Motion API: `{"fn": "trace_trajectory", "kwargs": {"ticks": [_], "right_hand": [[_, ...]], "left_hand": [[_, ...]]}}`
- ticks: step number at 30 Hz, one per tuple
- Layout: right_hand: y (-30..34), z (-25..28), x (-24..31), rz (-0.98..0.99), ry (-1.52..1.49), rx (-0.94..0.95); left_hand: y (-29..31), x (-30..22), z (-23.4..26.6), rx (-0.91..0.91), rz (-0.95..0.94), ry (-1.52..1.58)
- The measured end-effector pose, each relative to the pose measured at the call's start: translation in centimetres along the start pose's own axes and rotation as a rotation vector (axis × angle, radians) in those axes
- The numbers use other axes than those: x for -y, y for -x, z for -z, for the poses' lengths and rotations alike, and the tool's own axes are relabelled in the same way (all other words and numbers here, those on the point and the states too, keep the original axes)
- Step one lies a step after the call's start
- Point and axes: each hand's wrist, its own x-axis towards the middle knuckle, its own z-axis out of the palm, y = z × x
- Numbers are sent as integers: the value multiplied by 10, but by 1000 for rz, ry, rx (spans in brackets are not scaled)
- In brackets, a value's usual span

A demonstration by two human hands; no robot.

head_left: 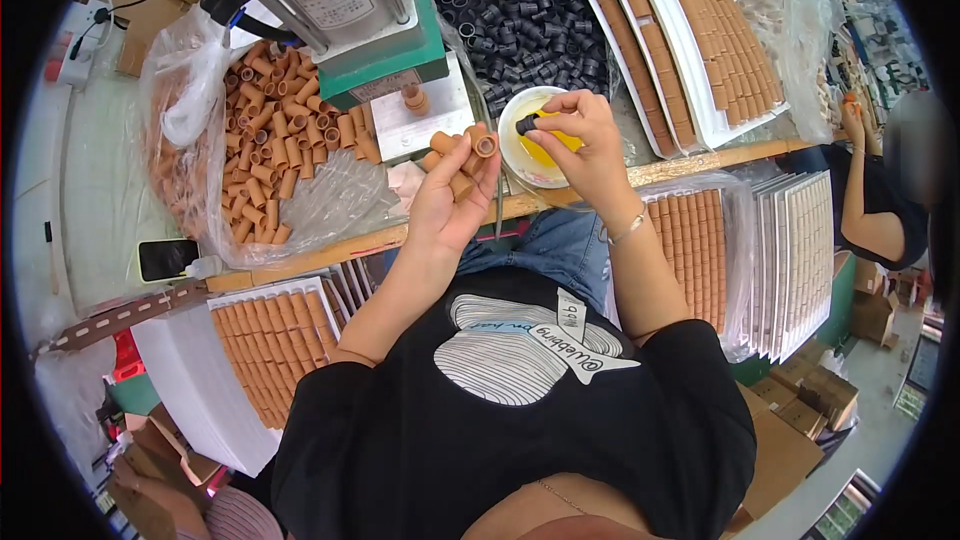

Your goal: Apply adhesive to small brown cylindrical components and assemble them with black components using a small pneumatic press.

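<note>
My left hand point(440, 208) is closed around several short brown tubes point(484, 146), one with its open end turned up. Beside it, my right hand point(598, 148) pinches a small black ring-shaped fitting point(527, 124) between thumb and fingertips. The fitting is above a white bowl point(508, 152) holding yellow liquid point(562, 141). Left of the bowl stands a press with a green frame point(385, 82) and grey cylinder. A brown ribbed piece point(416, 101) sits on its pale metal plate point(396, 136).
Loose brown tubes point(262, 140) fill a plastic bag at left; a heap of black fittings point(520, 20) lies behind the bowl. Trays of brown tubes point(735, 40) stand at right. Further stacked trays point(688, 250) flank my lap. A phone point(168, 260) lies far left. Another person's arm point(856, 175) is at right.
</note>
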Motion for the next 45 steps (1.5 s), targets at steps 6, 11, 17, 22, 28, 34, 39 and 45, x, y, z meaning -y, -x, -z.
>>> {"fn": "trace_trajectory", "kwargs": {"ticks": [6, 11, 17, 22, 28, 34, 39, 45], "right_hand": [[-13, -5, 39, 151, -47, -100], [-21, -13, 39, 273, 194, -117], [-68, 17, 19, 160, -199, -128], [-179, 56, -106, -184, 162, -541], [-239, 72, -172, -543, 540, -248], [-199, 87, -122, -314, 320, -414], [-72, 32, 11, -155, -322, 122], [-15, -19, 52, -255, -460, 282]], "left_hand": [[-13, 7, -2, 14, -56, -14], [-20, 10, -3, 7, -53, -6], [-16, -4, 0, 5, -12, 143], [-4, -19, 13, -2, 85, 344], [14, -38, 18, -29, -11, 312], [10, -46, 14, -39, -366, -78], [3, -38, 3, 27, -772, -406], [5, -25, 5, 86, -992, -895]]}}
